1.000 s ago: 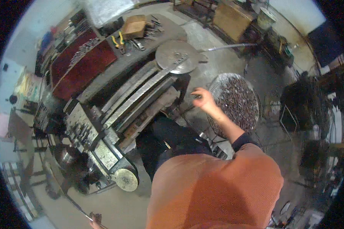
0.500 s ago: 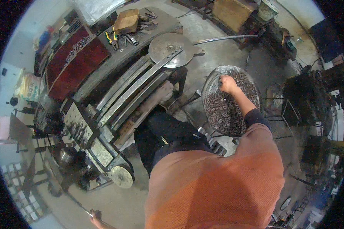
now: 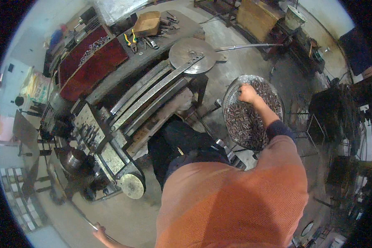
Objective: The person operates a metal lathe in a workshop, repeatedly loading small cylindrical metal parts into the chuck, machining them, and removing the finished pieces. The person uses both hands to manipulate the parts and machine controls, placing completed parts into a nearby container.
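At the lower left, my left hand [image 3: 99, 232] is closed round the end of a long thin metal lever [image 3: 82, 215], which runs up toward the machine [image 3: 111, 159]. My right hand [image 3: 247, 93] reaches into an oval perforated metal basin [image 3: 231, 96] on my right, near its far left part. Short dark metal cylinders [image 3: 246, 126] fill much of that basin. The fingers of my right hand are curled and point down; whatever they hold is hidden.
A round steel disc [image 3: 192, 56] joins long bars on the machine before me. Beyond them, a bench holds yellow-handled pliers [image 3: 132, 41], a shallow wooden box [image 3: 147, 23] and loose tools. A dark red tray [image 3: 89, 68] with small metal parts stands at left.
The whole view has shifted slightly, with the machine and basin now a little farther right. My right hand stays in the basin, and my left hand remains on the lever.
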`<state>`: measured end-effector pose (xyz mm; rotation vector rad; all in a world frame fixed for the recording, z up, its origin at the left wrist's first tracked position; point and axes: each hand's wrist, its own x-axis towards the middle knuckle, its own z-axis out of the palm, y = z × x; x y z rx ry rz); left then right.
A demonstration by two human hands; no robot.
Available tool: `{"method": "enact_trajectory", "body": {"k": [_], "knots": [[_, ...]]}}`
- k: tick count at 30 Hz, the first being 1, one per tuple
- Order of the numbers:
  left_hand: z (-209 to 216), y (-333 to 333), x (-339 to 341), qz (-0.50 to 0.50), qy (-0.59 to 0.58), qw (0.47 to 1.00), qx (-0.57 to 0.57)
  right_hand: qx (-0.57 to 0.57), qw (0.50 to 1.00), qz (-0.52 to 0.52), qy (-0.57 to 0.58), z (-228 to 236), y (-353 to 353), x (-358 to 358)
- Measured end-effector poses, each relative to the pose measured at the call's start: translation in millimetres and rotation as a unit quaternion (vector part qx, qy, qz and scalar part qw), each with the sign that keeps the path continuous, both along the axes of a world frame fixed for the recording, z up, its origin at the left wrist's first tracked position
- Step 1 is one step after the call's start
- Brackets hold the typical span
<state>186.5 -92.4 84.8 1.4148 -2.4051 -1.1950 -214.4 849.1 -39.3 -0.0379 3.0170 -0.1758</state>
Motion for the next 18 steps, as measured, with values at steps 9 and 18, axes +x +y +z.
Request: {"method": "enact_trajectory", "body": {"k": [9,18], "knots": [[129,231,-175,-0.219,0.169,0.949,-0.152,-0.475,0.791,0.345,0.175,140,-222,6],[116,369,-309,-0.472,0.222,0.851,-0.064,-0.424,0.685,0.571,0.158,225,-383,17]]}}
